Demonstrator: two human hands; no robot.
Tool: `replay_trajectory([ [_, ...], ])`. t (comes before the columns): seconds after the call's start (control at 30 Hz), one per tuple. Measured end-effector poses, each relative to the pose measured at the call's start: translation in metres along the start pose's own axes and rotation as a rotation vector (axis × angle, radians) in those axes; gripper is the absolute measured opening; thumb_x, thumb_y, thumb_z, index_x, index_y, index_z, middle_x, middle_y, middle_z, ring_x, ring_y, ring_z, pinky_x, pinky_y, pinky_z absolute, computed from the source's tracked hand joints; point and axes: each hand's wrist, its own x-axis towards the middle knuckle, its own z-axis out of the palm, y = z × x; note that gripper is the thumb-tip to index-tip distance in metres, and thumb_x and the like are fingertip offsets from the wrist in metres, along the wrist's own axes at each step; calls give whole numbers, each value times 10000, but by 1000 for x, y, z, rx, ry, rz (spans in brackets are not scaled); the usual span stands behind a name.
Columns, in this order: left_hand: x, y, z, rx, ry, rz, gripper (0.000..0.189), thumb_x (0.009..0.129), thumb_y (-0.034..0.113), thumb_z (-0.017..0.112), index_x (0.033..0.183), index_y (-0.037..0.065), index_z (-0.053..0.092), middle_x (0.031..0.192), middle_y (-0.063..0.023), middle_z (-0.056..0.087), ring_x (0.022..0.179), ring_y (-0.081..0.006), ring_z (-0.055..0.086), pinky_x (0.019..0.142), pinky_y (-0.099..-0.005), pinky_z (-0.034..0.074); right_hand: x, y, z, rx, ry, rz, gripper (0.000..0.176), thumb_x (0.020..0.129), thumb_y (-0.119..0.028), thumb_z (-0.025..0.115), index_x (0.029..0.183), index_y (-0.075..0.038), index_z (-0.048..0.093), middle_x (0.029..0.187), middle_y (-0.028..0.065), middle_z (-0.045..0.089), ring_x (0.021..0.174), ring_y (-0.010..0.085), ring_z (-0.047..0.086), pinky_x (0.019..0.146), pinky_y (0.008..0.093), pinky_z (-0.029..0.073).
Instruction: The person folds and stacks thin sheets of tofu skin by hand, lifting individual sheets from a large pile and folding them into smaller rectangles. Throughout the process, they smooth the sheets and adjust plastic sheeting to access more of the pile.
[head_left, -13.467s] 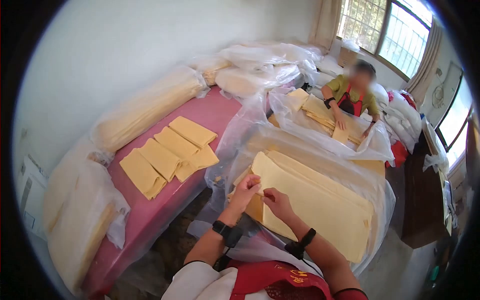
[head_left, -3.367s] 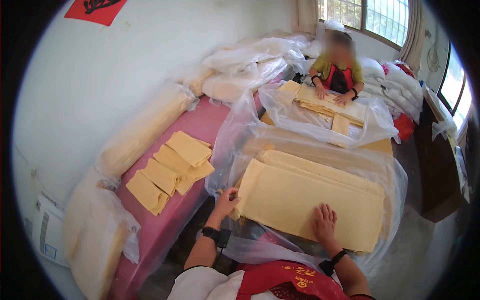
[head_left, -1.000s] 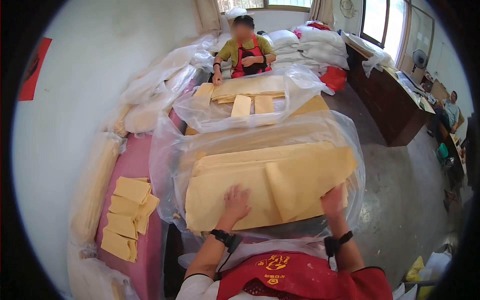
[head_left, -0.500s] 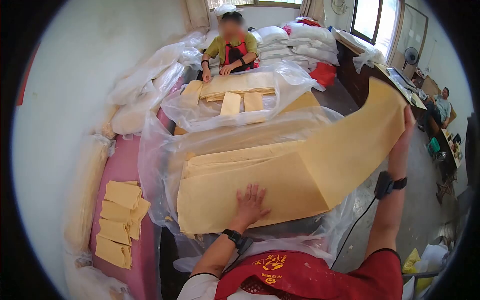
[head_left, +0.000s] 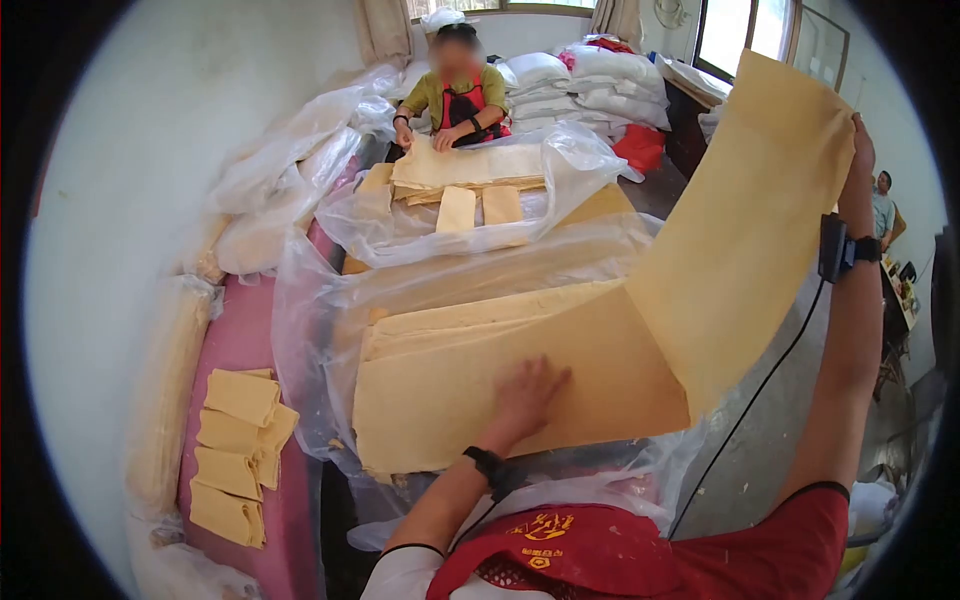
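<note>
A long yellowish sheet lies over a stack of similar sheets on clear plastic. Its right part rises steeply off the stack. My right hand, raised at the far right, grips the sheet's upper edge. On the flat part of the sheet rests my left hand, slightly blurred, fingers spread, holding nothing.
Across from me a person handles sheets on a second stack. Folded pieces lie on the pink surface at left. White sacks are piled behind. Another person is at far right.
My right hand has moved up and to the right, lifting the sheet higher. My left hand has slid right along the sheet. The person across has raised a sheet's edge.
</note>
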Motion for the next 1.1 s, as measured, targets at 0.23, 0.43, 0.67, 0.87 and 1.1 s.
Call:
replay_trajectory([
  [0.23, 42, 40, 8, 150, -186, 184, 846, 790, 215, 668, 1497, 397, 240, 1591, -120, 134, 1444, -391, 171, 994, -783, 192, 12, -65, 28, -612, 129, -537, 464, 1030, -368, 356, 1255, -8, 545, 1192, 124, 629, 1085, 245, 611, 954, 353, 475],
  [0.43, 50, 2, 53, -278, 59, 171, 772, 804, 272, 701, 1480, 227, 331, 1570, -115, 197, 1441, -330, 215, 1057, -675, 249, -115, 95, 208, -1371, -211, -1500, 463, 1042, -350, 321, 1279, -12, 531, 1238, 121, 605, 1164, 241, 568, 1023, 347, 424],
  [0.67, -60, -99, 29, -2317, 582, -69, 569, 952, 310, 598, 1433, 166, 331, 1391, -95, 461, 1247, -253, 481, 991, -426, 451, -460, 326, 328, -844, -1348, -699, 495, 870, -301, 614, 1313, -107, 509, 1409, 146, 452, 1316, 343, 410, 1010, 557, 351],
  [0.87, -101, -153, 56, -2227, 788, -551, 448, 949, 279, 598, 1315, 66, 454, 1212, -92, 608, 1008, -231, 644, 843, -377, 539, -580, 297, 267, -670, -1556, -516, 744, 781, -380, 685, 1430, -163, 394, 1496, 147, 344, 1407, 325, 296, 1088, 549, 273],
  [1.1, -82, -202, 48, -2176, 1016, -421, 475, 1023, 390, 388, 1310, 23, 481, 1250, -109, 597, 1152, -287, 572, 968, -446, 477, -539, 284, 170, -1193, -1283, -291, 750, 760, -294, 678, 1446, -207, 387, 1487, 142, 360, 1404, 316, 296, 1104, 548, 238],
])
